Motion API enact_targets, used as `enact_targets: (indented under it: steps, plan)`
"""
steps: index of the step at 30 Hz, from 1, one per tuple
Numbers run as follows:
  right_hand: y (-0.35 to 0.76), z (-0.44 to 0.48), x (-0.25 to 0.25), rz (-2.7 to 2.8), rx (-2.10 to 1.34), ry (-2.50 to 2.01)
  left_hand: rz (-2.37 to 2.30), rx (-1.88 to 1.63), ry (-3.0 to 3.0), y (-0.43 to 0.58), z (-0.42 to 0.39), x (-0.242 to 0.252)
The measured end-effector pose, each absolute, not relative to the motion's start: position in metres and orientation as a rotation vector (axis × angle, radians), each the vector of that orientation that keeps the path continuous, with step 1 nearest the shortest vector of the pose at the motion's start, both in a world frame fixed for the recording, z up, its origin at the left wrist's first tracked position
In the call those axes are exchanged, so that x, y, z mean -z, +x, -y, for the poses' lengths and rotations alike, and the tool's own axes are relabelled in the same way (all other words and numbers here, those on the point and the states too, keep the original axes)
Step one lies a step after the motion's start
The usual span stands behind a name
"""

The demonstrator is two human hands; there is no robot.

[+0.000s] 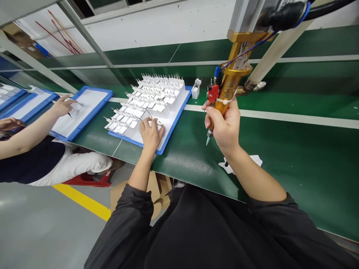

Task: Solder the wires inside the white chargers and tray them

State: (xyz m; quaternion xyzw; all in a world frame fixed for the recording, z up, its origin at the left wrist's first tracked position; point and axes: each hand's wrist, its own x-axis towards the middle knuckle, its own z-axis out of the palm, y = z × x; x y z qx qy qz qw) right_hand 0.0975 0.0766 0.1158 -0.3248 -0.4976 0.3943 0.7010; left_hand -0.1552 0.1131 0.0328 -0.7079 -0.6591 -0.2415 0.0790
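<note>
My right hand [226, 125] is wrapped round a gold-coloured glue dispenser [232, 84], whose pale pointed nozzle tip aims down over the bench. A red switch block with wires sits on its side, near my fingertips. My left hand [151, 135] is at the front of a blue-rimmed tray [179, 120], its fingers bent round a white plastic part [157, 123], mostly hidden under them. Rows of similar white housings [131, 111] with thin upright pins fill much of that tray. One single white housing [196, 89] stands on the bench just beyond the tray's right corner.
A crumpled white paper [255, 160] with a small dark object lies under my right forearm. To the left, a co-worker's hand [63, 106] is over another blue-rimmed tray [97, 112]. A slanted pale post and bracket [252, 85] stand behind the dispenser. Cardboard [153, 186] is below the bench edge.
</note>
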Motion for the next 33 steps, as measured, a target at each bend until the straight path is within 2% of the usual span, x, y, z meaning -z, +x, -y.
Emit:
enact_targets:
  steps: [6,8,11,13,15,19,23,26,33]
  plan:
    - [0.098,-0.077,-0.113,1.101,-0.875,-0.701,2.153,0.928,-2.289,-0.170,-0.125,-0.024]
    - [0.098,-0.078,-0.112,1.097,-0.881,-0.683,2.363,1.209,-2.264,-0.182,-0.131,-0.028]
    - [0.099,-0.078,-0.112,1.110,-0.889,-0.690,2.622,1.854,-2.089,-0.199,-0.137,-0.039]
    - [0.099,-0.078,-0.111,1.120,-0.888,-0.704,2.622,2.054,-2.026,-0.205,-0.139,-0.046]
    - [0.099,-0.079,-0.111,1.112,-0.885,-0.713,2.504,1.894,-2.068,-0.204,-0.143,-0.048]
    - [0.099,-0.080,-0.111,1.079,-0.899,-0.717,2.147,1.145,-2.150,-0.185,-0.157,-0.040]
    - [0.100,-0.077,-0.110,1.053,-0.905,-0.759,2.126,0.633,-2.021,-0.166,-0.166,-0.029]
    - [0.101,-0.075,-0.110,0.990,-0.891,-0.801,2.159,0.471,-1.929,-0.161,-0.166,-0.027]
    - [0.101,-0.075,-0.114,0.917,-0.914,-0.773,2.172,0.435,-1.859,-0.157,-0.157,-0.033]
